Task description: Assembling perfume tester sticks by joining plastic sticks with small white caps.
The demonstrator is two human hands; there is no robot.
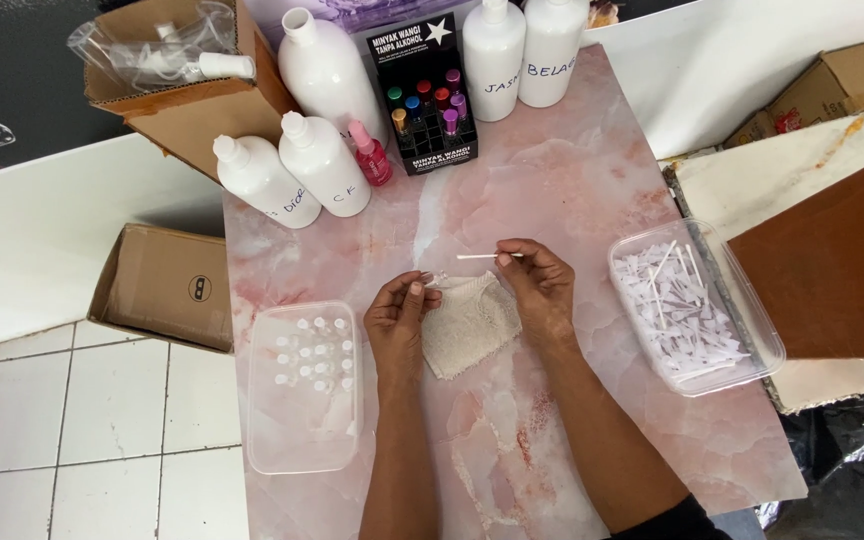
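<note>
My left hand (399,318) pinches a tiny clear piece (430,281) between thumb and fingers, just left of a small beige knitted cloth (467,322) lying on the pink marbled table (572,180). Fingertips of my right hand (539,285) grip a thin white plastic stick (482,257), which points left above the cloth. Both hands rest at the cloth's edges, close together at the table's middle.
A clear tub (697,310) of white plastic sticks sits at the right; another clear tub (302,385) with small white-capped vials at the left. White bottles (324,165), a pink spray bottle (370,155) and a black rack of little coloured vials (422,100) line the back. Cardboard boxes (167,285) stand left.
</note>
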